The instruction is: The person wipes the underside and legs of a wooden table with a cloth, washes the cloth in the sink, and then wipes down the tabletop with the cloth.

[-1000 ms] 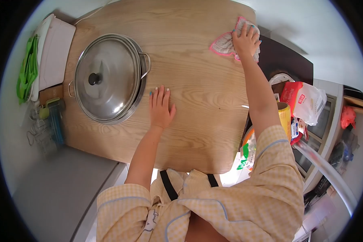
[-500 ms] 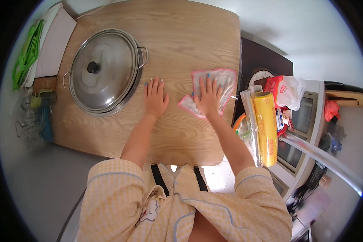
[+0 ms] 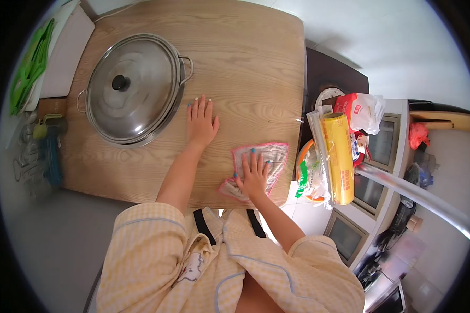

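Observation:
My right hand (image 3: 254,180) lies flat with fingers spread on a greyish cloth with a pink edge (image 3: 274,156), pressing it to the wooden tabletop (image 3: 245,78) near the front right corner. One corner of the cloth sticks out to the left of the palm. My left hand (image 3: 201,125) rests palm down on the bare wood, fingers extended, holding nothing. Just left of it stands a large steel pot with a domed lid (image 3: 141,99), its black knob on top and one loop handle toward my left fingers.
Beyond the right table edge are a yellow roll box (image 3: 339,156), a red and white bag (image 3: 365,112) and an orange-rimmed container (image 3: 303,156). A white box (image 3: 68,57) with a green bag (image 3: 34,68) stands at the far left, near a blue bottle-like object (image 3: 53,156).
My right hand has slid the cloth toward me and slightly left, from the table's right middle to its front right part. My left hand has stayed in place.

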Motion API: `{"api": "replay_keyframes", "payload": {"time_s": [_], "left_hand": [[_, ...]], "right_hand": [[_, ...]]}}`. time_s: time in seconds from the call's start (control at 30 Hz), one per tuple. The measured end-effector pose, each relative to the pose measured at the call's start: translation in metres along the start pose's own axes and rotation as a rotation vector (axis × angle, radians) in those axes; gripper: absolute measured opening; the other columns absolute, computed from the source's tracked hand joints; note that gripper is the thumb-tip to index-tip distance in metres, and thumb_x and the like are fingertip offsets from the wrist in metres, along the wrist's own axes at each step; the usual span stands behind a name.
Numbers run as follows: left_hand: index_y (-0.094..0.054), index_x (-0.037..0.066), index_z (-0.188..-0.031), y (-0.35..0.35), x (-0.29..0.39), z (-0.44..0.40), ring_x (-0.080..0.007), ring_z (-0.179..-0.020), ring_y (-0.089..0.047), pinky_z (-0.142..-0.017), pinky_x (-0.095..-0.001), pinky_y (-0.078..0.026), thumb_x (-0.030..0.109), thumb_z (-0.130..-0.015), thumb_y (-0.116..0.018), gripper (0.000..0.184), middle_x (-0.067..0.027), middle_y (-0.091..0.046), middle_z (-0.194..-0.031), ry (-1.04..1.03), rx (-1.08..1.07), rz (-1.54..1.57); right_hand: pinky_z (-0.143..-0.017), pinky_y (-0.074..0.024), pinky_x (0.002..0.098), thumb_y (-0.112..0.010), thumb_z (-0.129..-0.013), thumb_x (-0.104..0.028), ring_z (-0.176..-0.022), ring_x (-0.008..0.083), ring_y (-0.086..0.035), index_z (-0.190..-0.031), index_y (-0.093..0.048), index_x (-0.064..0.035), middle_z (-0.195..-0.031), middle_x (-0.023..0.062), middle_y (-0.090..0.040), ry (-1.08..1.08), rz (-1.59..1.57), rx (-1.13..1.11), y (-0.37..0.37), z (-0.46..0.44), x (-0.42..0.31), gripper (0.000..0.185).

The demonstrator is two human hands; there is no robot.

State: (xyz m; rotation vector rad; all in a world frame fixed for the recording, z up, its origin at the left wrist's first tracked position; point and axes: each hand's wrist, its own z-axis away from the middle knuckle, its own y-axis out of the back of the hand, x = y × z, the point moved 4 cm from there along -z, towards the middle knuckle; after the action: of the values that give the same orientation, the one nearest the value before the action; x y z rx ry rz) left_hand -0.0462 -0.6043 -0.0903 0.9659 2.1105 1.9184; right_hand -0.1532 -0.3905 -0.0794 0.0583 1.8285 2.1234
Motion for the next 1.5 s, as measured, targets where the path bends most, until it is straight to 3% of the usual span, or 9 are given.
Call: {"api": "replay_keyframes", "payload": {"time_s": [0.07,0.27,0.53,0.73,1.0,1.5], "left_hand": [[-0.041,0.005,-0.127,0.002,0.000,0.002,-0.0316,-0.126,-0.029,-0.104,-0.0479,-0.021,0.029,-0.080,-0.053,0.054,-0.0142,-0.032,-0.137,0.007,-0.004,-0.009],[-0.040,0.005,-0.127,0.002,0.000,0.000,-0.0325,-0.126,-0.030,-0.103,-0.0493,-0.021,0.026,-0.077,-0.055,0.057,-0.0148,-0.032,-0.138,0.032,-0.022,0.023],[-0.041,0.005,-0.126,0.008,-0.002,-0.003,-0.0320,-0.125,-0.031,-0.104,-0.0499,-0.022,0.028,-0.078,-0.053,0.055,-0.0152,-0.031,-0.138,0.052,-0.056,0.024],[-0.042,0.005,-0.125,0.012,-0.003,-0.004,-0.0319,-0.125,-0.031,-0.104,-0.0499,-0.023,0.027,-0.076,-0.056,0.056,-0.0149,-0.032,-0.138,0.059,-0.085,0.058],[-0.041,0.006,-0.126,0.013,-0.003,-0.005,-0.0311,-0.125,-0.032,-0.104,-0.0495,-0.022,0.026,-0.076,-0.056,0.056,-0.0131,-0.033,-0.137,0.059,-0.093,0.089],[-0.044,0.006,-0.123,0.015,0.000,0.000,-0.0322,-0.123,-0.032,-0.103,-0.0474,-0.022,0.025,-0.080,-0.052,0.047,-0.0138,-0.037,-0.134,0.003,0.038,0.079]], "right_hand": [[-0.102,-0.0172,0.0573,-0.054,-0.074,-0.043,-0.128,0.0393,-0.024,-0.137,-0.033,-0.0184,-0.142,0.0141,-0.026,0.028,0.006,-0.026,0.001,-0.020,0.003,0.071],[-0.103,-0.0162,0.0551,-0.049,-0.078,-0.040,-0.130,0.0378,-0.022,-0.137,-0.030,-0.0170,-0.142,0.0150,-0.024,0.028,0.045,0.179,0.035,-0.175,0.020,0.067],[-0.105,-0.0090,0.0541,-0.035,-0.084,-0.051,-0.133,0.0367,-0.015,-0.139,-0.025,-0.0151,-0.144,0.0143,-0.021,0.053,0.075,0.270,0.052,-0.395,0.038,0.067],[-0.105,-0.0081,0.0525,-0.033,-0.084,-0.052,-0.133,0.0367,-0.015,-0.139,-0.026,-0.0148,-0.144,0.0146,-0.021,0.071,0.086,0.279,0.064,-0.485,0.029,0.067],[-0.106,-0.0091,0.0496,-0.033,-0.085,-0.051,-0.133,0.0365,-0.015,-0.139,-0.025,-0.0134,-0.144,0.0150,-0.021,0.141,0.064,0.302,0.057,-0.470,0.031,0.066],[-0.103,-0.0174,0.0537,-0.050,-0.078,-0.040,-0.128,0.0402,-0.025,-0.137,-0.029,-0.0095,-0.141,0.0164,-0.027,0.285,-0.010,0.180,0.035,-0.197,-0.006,0.069]]}}
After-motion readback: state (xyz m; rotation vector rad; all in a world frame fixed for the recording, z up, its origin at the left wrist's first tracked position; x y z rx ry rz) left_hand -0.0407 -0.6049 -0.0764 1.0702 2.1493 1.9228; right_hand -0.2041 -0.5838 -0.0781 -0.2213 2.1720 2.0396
